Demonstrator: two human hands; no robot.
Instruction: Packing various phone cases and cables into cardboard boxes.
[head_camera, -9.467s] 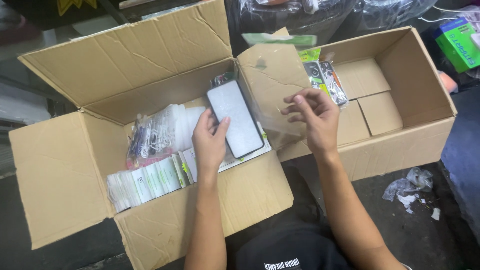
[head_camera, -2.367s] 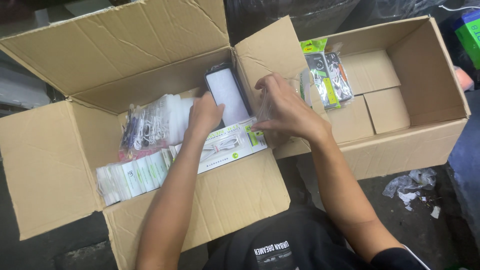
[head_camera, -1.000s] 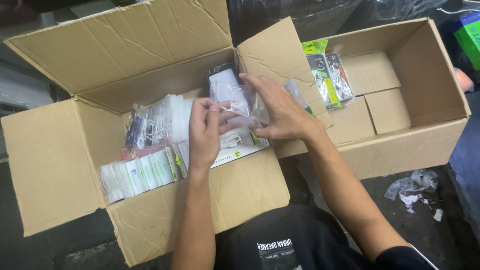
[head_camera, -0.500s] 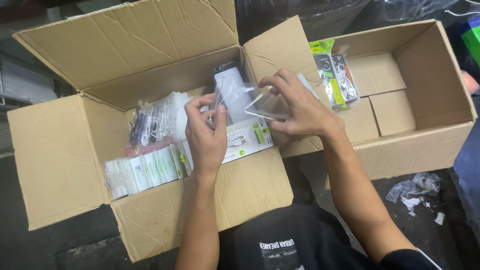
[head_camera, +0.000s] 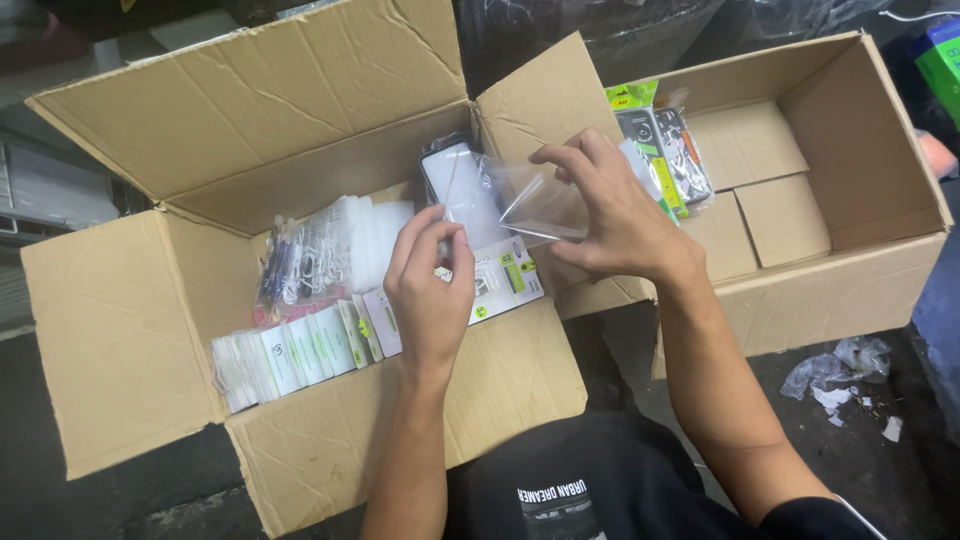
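Right hand (head_camera: 625, 225) pinched a clear plastic sleeve (head_camera: 535, 200) by its upper edge, fingers curled narrow, thumb under; the sleeve hung over the right wall of the big cardboard box (head_camera: 300, 130). Left hand (head_camera: 432, 285) sat just below and left of it, fingertips pressed together on what looked like a small white strip or tab at the sleeve's lower left corner; too small to tell exactly. Both hands closed, nothing loose.

Just behind the sleeve a black phone case (head_camera: 455, 180) with a white back leaned upright against the box's far wall near the right corner. Under the left hand a flat white cable package (head_camera: 505, 280) lay on the box floor by the near right corner. Left of that, a row of small white packets (head_camera: 290, 355) stood along the near edge; a bag of white cables (head_camera: 320, 250) lay behind them, mid-box.

Second, smaller box (head_camera: 820, 150) stood to the right, touching the first, with carded accessory packs (head_camera: 665, 150) leaning in its far left corner. Scraps of plastic (head_camera: 840, 365) lay on the floor outside, lower right.

Judgement: keeping the sleeve taut between both hands and pulling the tab flat along the edge would stop it from creasing or sticking askew.
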